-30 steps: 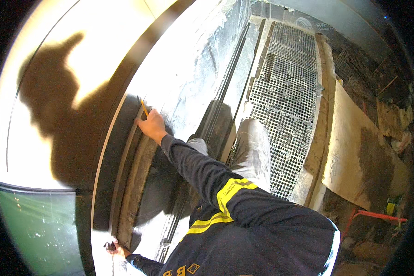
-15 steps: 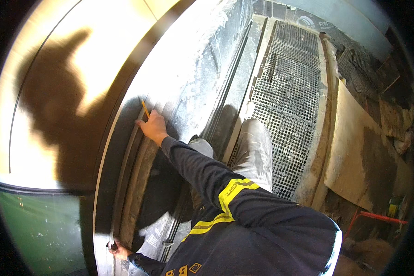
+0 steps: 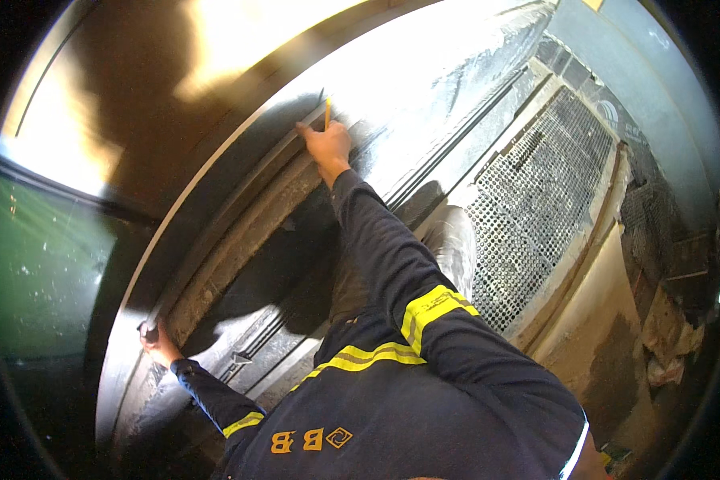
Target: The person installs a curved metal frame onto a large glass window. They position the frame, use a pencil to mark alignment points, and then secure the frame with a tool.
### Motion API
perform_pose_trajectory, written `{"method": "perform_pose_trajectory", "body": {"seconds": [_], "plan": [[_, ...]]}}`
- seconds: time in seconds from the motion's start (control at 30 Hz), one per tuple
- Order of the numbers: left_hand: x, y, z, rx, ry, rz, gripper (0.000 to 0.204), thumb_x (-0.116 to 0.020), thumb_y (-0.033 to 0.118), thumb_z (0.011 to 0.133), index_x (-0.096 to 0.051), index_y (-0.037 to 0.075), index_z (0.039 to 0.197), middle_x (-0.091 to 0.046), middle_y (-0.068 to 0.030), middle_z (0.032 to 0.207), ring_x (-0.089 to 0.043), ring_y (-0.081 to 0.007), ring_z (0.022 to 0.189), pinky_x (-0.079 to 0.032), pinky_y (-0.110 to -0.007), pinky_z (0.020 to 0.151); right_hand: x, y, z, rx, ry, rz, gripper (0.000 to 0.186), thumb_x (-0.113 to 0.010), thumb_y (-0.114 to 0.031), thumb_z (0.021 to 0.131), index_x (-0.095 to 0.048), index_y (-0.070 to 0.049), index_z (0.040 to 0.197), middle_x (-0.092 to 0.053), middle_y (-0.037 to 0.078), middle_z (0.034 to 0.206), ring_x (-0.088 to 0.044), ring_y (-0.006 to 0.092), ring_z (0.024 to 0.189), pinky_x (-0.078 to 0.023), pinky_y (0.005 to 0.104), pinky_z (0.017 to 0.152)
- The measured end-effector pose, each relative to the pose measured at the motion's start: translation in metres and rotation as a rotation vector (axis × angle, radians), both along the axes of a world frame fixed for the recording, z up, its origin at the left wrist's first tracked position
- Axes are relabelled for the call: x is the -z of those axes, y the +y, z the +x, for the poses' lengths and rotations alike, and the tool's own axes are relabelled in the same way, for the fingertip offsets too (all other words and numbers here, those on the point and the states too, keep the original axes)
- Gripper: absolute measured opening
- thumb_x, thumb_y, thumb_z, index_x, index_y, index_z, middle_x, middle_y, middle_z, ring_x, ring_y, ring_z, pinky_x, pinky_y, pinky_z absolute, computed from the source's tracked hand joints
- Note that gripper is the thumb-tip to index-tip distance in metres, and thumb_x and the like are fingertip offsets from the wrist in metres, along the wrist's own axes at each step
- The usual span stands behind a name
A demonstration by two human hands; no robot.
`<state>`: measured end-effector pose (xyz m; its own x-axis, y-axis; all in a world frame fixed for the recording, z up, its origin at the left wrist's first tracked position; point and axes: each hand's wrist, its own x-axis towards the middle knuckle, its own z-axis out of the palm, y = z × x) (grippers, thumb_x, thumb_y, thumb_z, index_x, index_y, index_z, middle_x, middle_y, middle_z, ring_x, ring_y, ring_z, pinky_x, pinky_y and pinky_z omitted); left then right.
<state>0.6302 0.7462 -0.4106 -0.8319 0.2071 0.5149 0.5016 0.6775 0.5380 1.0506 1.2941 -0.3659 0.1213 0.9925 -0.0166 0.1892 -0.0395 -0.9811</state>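
My right hand [image 3: 328,148] is closed on a thin yellow pencil [image 3: 328,112], whose far end points away from me. It rests at the far end of a long, narrow straight bar [image 3: 232,204] lying along a pale, curved-looking panel [image 3: 192,188]. At the bar's near end, on the left, my left hand [image 3: 162,346] is closed around its tip, where a small dark piece shows. Shadow hides the fingers' exact hold. Beside the bar runs a dusty, brownish strip [image 3: 252,236].
Right of my legs lies a black perforated mat [image 3: 528,208], with a tan sheet [image 3: 592,336] beyond it. A green panel [image 3: 48,264] and a brightly lit tan surface [image 3: 240,48] stand at left. Rubble [image 3: 672,320] lies at far right.
The view has turned, so the bar and panel slant more to the right. Both hands appear higher in view, still at the bar's two ends, and the pencil remains in my right hand.
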Motion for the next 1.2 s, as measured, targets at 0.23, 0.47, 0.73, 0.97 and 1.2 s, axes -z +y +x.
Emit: {"method": "perform_pose_trajectory", "body": {"seconds": [0.23, 0.47, 0.73, 0.97, 1.2], "plan": [[-0.009, 0.016, 0.037, -0.006, -0.022, -0.021, 0.070, -0.091, 0.042, 0.081, -0.065, 0.003, 0.134, -0.069, -0.0173, 0.135, -0.065, -0.0346, 0.123, -0.051, -0.046, 0.106, -0.011, -0.011, 0.007, -0.091, 0.124, -0.123, 0.060, -0.089, -0.044, 0.080, -0.071, 0.006, 0.108, -0.074, 0.025, 0.107, -0.071, 0.0398, 0.105, -0.055, 0.0447, 0.093], [-0.001, 0.017, 0.041, 0.011, -0.092, 0.080, 0.072, -0.092, 0.030, 0.082, -0.059, -0.001, 0.137, -0.066, -0.0203, 0.139, -0.062, -0.0332, 0.129, -0.049, -0.045, 0.111, -0.022, -0.023, 0.004, -0.169, 0.145, -0.068, 0.062, -0.085, -0.029, 0.086, -0.062, 0.007, 0.131, -0.071, 0.021, 0.125, -0.065, 0.0304, 0.117, -0.049, 0.0423, 0.105], [0.008, 0.029, 0.034, 0.023, -0.019, 0.039, 0.080, -0.093, 0.035, 0.079, -0.057, 0.002, 0.142, -0.062, -0.0213, 0.142, -0.059, -0.0363, 0.133, -0.045, -0.045, 0.113, 0.001, -0.010, 0.011, -0.216, 0.476, 0.066, 0.042, -0.086, -0.014, 0.086, -0.069, 0.005, 0.120, -0.075, 0.014, 0.108, -0.069, 0.0238, 0.099, -0.053, 0.0345, 0.093], [-0.011, 0.031, 0.045, 0.099, -0.099, 0.251, 0.083, -0.093, 0.040, 0.079, -0.056, 0.000, 0.141, -0.062, -0.0194, 0.139, -0.059, -0.0352, 0.129, -0.044, -0.044, 0.112, 0.004, -0.007, 0.000, -0.169, 0.454, 0.019, 0.038, -0.085, -0.005, 0.084, -0.069, 0.003, 0.117, -0.072, 0.014, 0.115, -0.067, 0.0250, 0.102, -0.054, 0.0352, 0.094], [-0.006, 0.055, 0.037, 0.076, -0.213, 0.683, 0.081, -0.095, 0.036, 0.079, -0.056, -0.003, 0.138, -0.056, -0.0164, 0.138, -0.056, -0.0288, 0.126, -0.045, -0.041, 0.109, 0.026, 0.010, 0.004, -0.122, 0.356, 0.083, 0.028, -0.084, -0.019, 0.091, -0.059, -0.011, 0.081, -0.049, -0.002, 0.065, -0.041, 0.0095, 0.056, -0.032, 0.0275, 0.050]]}}
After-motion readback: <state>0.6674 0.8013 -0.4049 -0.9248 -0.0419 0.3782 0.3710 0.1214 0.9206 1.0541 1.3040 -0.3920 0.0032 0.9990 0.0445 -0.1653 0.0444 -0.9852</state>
